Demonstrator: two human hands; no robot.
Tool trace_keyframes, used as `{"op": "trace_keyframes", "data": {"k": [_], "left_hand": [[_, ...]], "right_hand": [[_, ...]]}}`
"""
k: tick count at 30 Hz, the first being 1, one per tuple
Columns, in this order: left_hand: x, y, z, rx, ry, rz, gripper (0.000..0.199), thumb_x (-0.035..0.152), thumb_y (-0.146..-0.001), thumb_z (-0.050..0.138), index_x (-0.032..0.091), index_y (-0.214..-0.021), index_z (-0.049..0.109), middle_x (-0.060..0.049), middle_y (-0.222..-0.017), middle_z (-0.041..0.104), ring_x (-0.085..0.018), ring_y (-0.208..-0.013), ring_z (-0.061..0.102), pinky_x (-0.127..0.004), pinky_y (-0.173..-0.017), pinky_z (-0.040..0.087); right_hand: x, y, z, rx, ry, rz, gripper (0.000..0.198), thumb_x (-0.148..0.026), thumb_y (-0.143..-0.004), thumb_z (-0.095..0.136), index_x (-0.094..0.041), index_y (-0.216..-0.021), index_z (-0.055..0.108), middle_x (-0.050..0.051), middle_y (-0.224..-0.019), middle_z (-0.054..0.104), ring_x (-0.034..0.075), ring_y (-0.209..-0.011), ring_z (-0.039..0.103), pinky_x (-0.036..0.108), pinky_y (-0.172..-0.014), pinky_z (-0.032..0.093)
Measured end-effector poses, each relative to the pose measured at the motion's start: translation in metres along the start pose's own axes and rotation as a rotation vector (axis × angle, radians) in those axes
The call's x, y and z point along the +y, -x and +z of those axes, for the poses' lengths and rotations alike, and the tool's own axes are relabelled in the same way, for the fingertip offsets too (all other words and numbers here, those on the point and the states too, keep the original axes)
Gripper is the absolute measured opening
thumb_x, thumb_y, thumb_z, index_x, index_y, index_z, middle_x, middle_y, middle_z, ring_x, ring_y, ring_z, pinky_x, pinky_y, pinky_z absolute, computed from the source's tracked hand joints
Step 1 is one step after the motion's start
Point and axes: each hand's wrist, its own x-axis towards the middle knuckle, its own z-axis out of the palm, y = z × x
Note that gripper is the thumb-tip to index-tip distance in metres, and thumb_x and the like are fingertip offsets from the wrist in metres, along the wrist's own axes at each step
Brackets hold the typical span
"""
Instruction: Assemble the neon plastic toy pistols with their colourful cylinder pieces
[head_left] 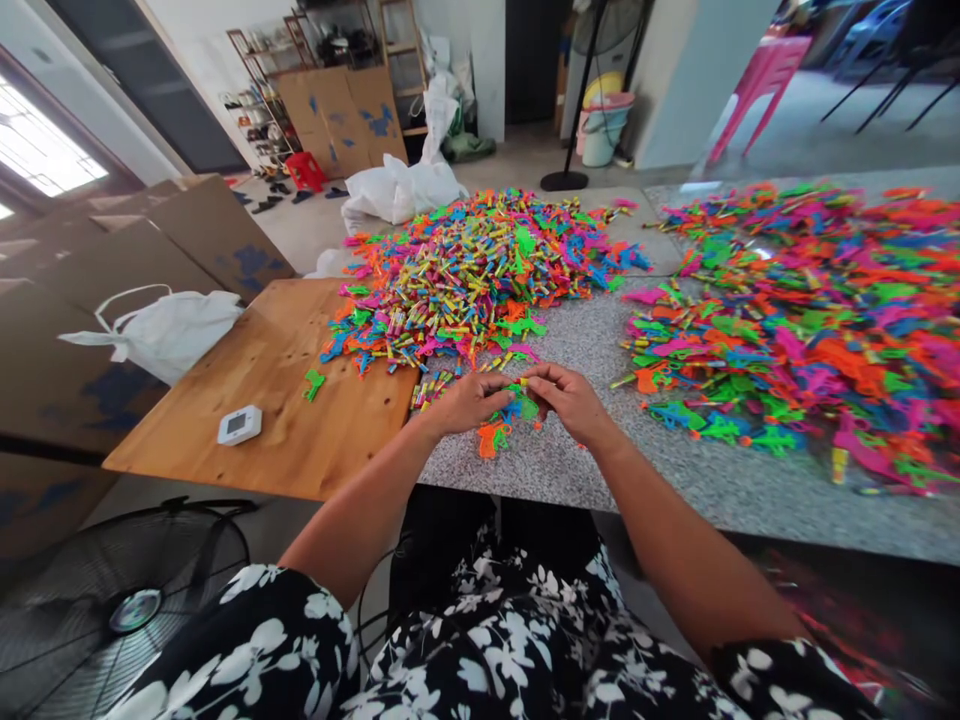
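My left hand [474, 402] and my right hand [568, 400] meet over the near edge of the grey speckled tabletop. In the left fingers is a green plastic toy gun [528, 406], partly hidden by the hands. The right fingertips pinch a small yellow tube [524, 382] against the toy's upper end. Just below them lies an orange toy gun [493, 440], with bits of blue plastic beside it. Several small wrapped tubes [431, 388] lie left of my left hand.
A big heap of toy guns and wrapped tubes [465, 270] rises ahead. Another pile of toy guns [817, 340] spreads at right, blurred. On the wooden board [277, 345] sit a white digital timer [240, 425] and a green toy gun [313, 384]. A fan [135, 610] stands lower left.
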Motion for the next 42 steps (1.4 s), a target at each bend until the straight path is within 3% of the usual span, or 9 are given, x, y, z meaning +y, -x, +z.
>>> {"op": "trace_keyframes", "data": {"k": [14, 20, 28, 32, 34, 36, 38, 40, 42], "left_hand": [[0.004, -0.001, -0.010, -0.140, -0.030, -0.036, 0.024, 0.034, -0.092, 0.062, 0.017, -0.091, 0.078, 0.004, -0.064, 0.054, -0.008, -0.058, 0.041, -0.021, -0.057, 0.034], [-0.004, -0.001, -0.011, -0.130, -0.009, -0.059, 0.026, 0.034, -0.093, 0.061, 0.018, -0.098, 0.080, 0.005, -0.063, 0.053, -0.008, -0.055, 0.040, -0.021, -0.055, 0.032], [-0.014, 0.004, -0.007, -0.160, 0.188, -0.135, 0.029, 0.045, -0.091, 0.068, 0.017, -0.086, 0.072, 0.004, -0.061, 0.050, -0.007, -0.049, 0.041, -0.022, -0.048, 0.031], [-0.016, 0.007, 0.002, -0.267, 0.330, -0.167, 0.038, 0.055, -0.088, 0.074, 0.018, -0.088, 0.071, 0.005, -0.059, 0.048, -0.008, -0.046, 0.041, -0.022, -0.046, 0.032], [-0.020, 0.006, 0.006, -0.326, 0.294, -0.191, 0.041, 0.059, -0.086, 0.075, 0.019, -0.084, 0.070, 0.005, -0.056, 0.048, -0.010, -0.045, 0.043, -0.023, -0.045, 0.033], [-0.028, 0.005, 0.008, -0.307, 0.186, -0.213, 0.043, 0.061, -0.088, 0.072, 0.020, -0.080, 0.069, 0.003, -0.054, 0.051, -0.011, -0.045, 0.047, -0.024, -0.046, 0.034], [-0.037, 0.004, 0.007, -0.173, 0.049, -0.211, 0.043, 0.060, -0.091, 0.068, 0.020, -0.075, 0.068, 0.001, -0.057, 0.058, -0.013, -0.049, 0.052, -0.024, -0.049, 0.037], [-0.045, 0.007, 0.005, 0.012, -0.106, -0.214, 0.039, 0.056, -0.092, 0.068, 0.021, -0.075, 0.070, -0.002, -0.064, 0.065, -0.014, -0.056, 0.058, -0.025, -0.055, 0.040], [-0.049, 0.012, 0.005, 0.102, -0.289, -0.291, 0.034, 0.054, -0.089, 0.072, 0.021, -0.080, 0.072, -0.003, -0.072, 0.070, -0.017, -0.065, 0.063, -0.025, -0.061, 0.043]], "right_hand": [[0.006, 0.008, 0.003, -0.010, -0.103, 0.082, 0.039, -0.059, -0.083, 0.082, -0.021, -0.086, 0.074, -0.004, -0.061, 0.061, 0.010, -0.046, 0.052, 0.022, -0.042, 0.047], [0.004, 0.011, 0.006, 0.026, -0.056, -0.007, 0.034, -0.050, -0.082, 0.085, -0.021, -0.098, 0.078, -0.002, -0.071, 0.068, 0.011, -0.051, 0.057, 0.025, -0.047, 0.052], [-0.004, 0.018, 0.002, -0.004, 0.095, 0.010, 0.027, -0.040, -0.079, 0.087, -0.021, -0.097, 0.081, -0.001, -0.073, 0.072, 0.011, -0.053, 0.057, 0.024, -0.049, 0.049], [-0.009, 0.023, -0.007, -0.138, 0.094, 0.106, 0.025, -0.039, -0.079, 0.087, -0.019, -0.092, 0.079, -0.003, -0.063, 0.066, 0.011, -0.049, 0.055, 0.023, -0.046, 0.047], [-0.007, 0.026, -0.013, -0.220, 0.105, 0.172, 0.025, -0.039, -0.079, 0.086, -0.019, -0.090, 0.078, -0.004, -0.060, 0.063, 0.010, -0.047, 0.054, 0.022, -0.044, 0.045], [-0.001, 0.028, -0.023, -0.239, 0.150, 0.221, 0.024, -0.037, -0.078, 0.085, -0.018, -0.090, 0.078, -0.004, -0.060, 0.064, 0.010, -0.047, 0.054, 0.021, -0.042, 0.044], [0.008, 0.026, -0.038, -0.124, 0.162, 0.236, 0.024, -0.036, -0.076, 0.086, -0.017, -0.089, 0.078, -0.003, -0.061, 0.065, 0.010, -0.047, 0.054, 0.020, -0.042, 0.045], [0.017, 0.020, -0.056, 0.193, 0.069, 0.164, 0.028, -0.039, -0.074, 0.087, -0.019, -0.089, 0.075, -0.003, -0.063, 0.067, 0.009, -0.047, 0.054, 0.020, -0.041, 0.046], [0.025, 0.009, -0.072, 0.553, -0.086, 0.043, 0.034, -0.046, -0.076, 0.083, -0.021, -0.096, 0.072, -0.002, -0.076, 0.072, 0.008, -0.048, 0.055, 0.018, -0.042, 0.046]]}}
